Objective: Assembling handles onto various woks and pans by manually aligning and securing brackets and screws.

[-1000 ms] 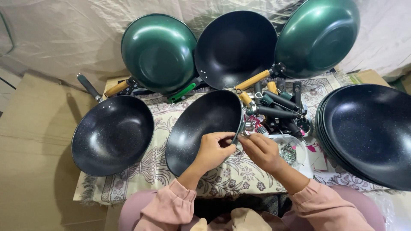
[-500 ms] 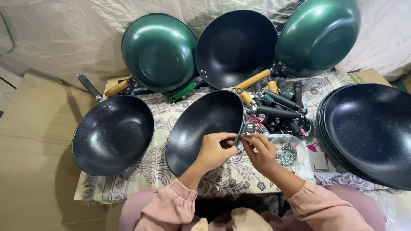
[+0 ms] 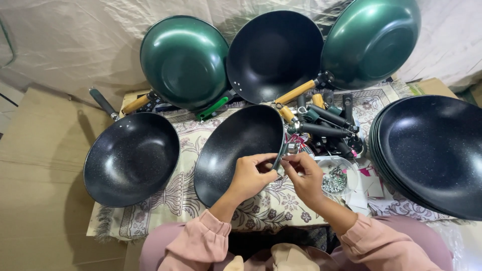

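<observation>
At the near edge of the table, which is covered with a patterned cloth, the left hand and right hand meet at the rim of a black speckled wok. Both hands pinch closed on a small metal fitting at that rim, where no handle is attached yet. Just right of the hands sits a clear dish of screws; beyond it lies a heap of loose handles. A stack of handleless black woks fills the right edge, apparently still to be fitted. At the left edge rests a black wok with handle. Along the far edge, three handled woks lean upright: green, black, green, seemingly finished.
</observation>
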